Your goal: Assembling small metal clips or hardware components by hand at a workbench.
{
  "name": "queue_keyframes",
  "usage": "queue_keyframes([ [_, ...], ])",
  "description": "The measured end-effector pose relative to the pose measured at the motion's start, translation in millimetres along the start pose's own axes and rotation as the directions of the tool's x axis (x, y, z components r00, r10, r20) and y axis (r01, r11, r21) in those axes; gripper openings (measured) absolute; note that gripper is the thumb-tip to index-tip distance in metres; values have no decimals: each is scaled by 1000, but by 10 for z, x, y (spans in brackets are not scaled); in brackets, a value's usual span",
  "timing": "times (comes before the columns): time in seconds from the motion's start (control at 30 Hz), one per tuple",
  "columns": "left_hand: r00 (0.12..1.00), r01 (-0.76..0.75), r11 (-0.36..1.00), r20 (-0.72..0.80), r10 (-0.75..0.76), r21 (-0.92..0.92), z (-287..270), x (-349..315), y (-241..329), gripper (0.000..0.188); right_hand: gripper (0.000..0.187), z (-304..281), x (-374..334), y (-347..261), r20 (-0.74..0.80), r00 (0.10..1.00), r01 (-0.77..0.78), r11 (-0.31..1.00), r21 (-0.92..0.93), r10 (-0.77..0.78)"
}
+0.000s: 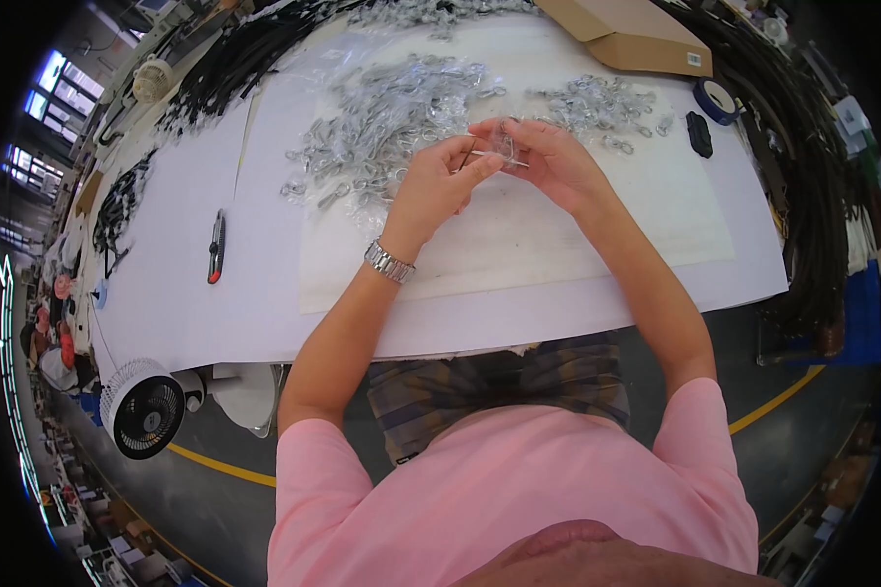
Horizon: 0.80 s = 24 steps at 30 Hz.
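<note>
Above the white table sheet, my two hands meet close together near the middle. A thin, pale, rod-like piece (486, 153) is pinched in the fingers of my left hand (429, 191), which has a metal watch band at the wrist. My right hand (561, 168) has its fingers curled round a small clear plastic bag (503, 143); what is inside it is too small to tell. The rod's end lies against the bag. A large pile of small metal clasps in clear plastic (392, 117) spreads just beyond my left hand. Beyond my right hand is a smaller clasp pile (597, 103).
A utility knife (216, 247) lies on the left of the table. At the far right are an open cardboard box (626, 34), a blue tape roll (717, 101) and a black object (699, 134). Black straps (235, 64) lie far left. A fan (147, 411) stands by the near left corner.
</note>
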State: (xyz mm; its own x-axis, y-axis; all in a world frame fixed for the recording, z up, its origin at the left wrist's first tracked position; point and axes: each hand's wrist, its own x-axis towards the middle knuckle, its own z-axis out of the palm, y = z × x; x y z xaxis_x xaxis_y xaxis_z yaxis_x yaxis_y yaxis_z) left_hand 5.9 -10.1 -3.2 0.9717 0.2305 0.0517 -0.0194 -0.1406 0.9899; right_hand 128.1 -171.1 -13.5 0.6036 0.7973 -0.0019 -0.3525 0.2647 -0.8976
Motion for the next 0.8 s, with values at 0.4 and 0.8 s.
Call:
queue_keyframes([
  [0.4,958,233,904,243,-151,-358,30,31,-125,29,44,80,-24,44,49,999,-14,1000,11,14],
  [0.8,984,114,974,159,-83,-193,-50,-25,-35,23,35,135,-82,43,-64,997,33,986,-164,-44],
])
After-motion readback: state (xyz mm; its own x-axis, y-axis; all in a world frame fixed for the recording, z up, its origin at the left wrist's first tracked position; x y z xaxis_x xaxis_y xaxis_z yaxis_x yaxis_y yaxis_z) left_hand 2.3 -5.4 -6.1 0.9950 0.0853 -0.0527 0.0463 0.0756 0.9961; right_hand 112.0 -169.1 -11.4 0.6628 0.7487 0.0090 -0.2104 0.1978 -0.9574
